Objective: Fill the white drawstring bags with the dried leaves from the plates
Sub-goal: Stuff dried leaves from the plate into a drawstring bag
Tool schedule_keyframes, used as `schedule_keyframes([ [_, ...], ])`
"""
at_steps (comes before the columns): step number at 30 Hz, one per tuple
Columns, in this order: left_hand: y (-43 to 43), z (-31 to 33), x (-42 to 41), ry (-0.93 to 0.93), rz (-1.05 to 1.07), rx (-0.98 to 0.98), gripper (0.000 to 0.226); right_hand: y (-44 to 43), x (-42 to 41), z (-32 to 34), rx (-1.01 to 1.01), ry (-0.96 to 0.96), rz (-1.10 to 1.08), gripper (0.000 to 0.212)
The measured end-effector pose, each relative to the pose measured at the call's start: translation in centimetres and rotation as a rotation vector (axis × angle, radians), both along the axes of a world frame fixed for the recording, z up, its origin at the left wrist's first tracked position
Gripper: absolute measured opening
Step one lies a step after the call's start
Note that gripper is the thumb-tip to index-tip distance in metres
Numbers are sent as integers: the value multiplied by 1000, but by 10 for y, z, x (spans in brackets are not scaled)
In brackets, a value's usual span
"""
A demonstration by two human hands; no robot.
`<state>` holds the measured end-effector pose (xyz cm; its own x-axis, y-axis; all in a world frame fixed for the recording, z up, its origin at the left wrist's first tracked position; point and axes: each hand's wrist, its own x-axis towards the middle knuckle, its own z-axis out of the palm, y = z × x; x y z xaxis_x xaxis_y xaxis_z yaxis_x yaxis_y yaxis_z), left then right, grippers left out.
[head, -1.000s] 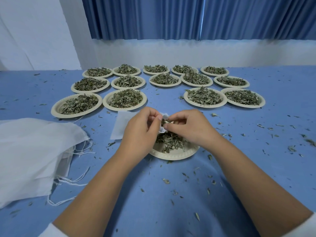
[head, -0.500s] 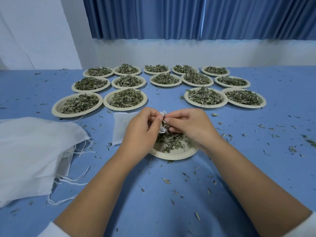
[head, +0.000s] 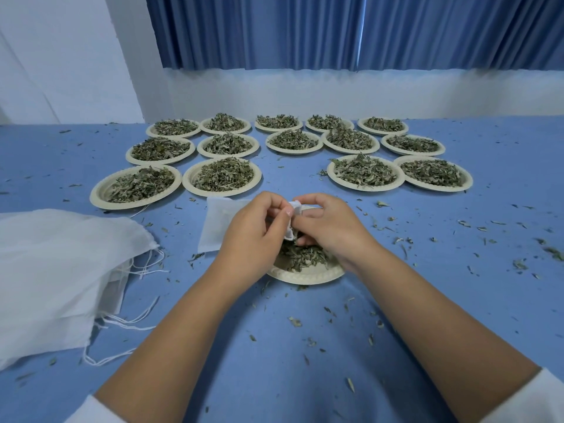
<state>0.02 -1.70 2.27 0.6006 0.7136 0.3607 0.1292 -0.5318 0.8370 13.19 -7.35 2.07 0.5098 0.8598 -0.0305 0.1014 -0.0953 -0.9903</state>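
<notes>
Covering the table (head: 274,361) is a smooth blue cloth littered with leaf crumbs. The left hand (head: 253,236) and right hand (head: 329,230) both pinch the mouth of one thin white mesh bag (head: 218,227) over a round, pale paper plate (head: 305,277) of dried leaves (head: 302,257). A heap of bags (head: 61,264) with loose strings lies to the left. Beyond stand fourteen more heaped plates (head: 222,193) in rows of four, five and five. Behind rise a white wall (head: 305,93) and pleated blue curtains (head: 305,32).
</notes>
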Motion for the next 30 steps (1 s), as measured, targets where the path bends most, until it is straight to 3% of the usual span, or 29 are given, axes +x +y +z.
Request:
schedule_keyframes([
  [3, 0, 0, 0, 30, -31, 32, 9, 1, -1, 0, 6, -62, 1, 9],
  [10, -2, -3, 3, 25, -45, 20, 10, 8, -3, -3, -23, -175, -95, 9],
  [12, 1, -3, 2, -8, 30, 10, 10, 8, -3, -3, 11, -159, -50, 3],
  [15, 6, -2, 1, -37, 109, -40, 8, 6, -1, 2, 14, -98, 3, 12],
  [21, 8, 0, 0, -86, 128, -76, 8, -4, 4, 10, -46, 149, 163, 12],
  [24, 7, 1, -1, -95, 102, -97, 10, -6, 3, 9, -47, 149, 177, 24],
  [30, 1, 1, 0, -58, 10, -74, 10, 0, 0, 1, 15, 54, 68, 5],
])
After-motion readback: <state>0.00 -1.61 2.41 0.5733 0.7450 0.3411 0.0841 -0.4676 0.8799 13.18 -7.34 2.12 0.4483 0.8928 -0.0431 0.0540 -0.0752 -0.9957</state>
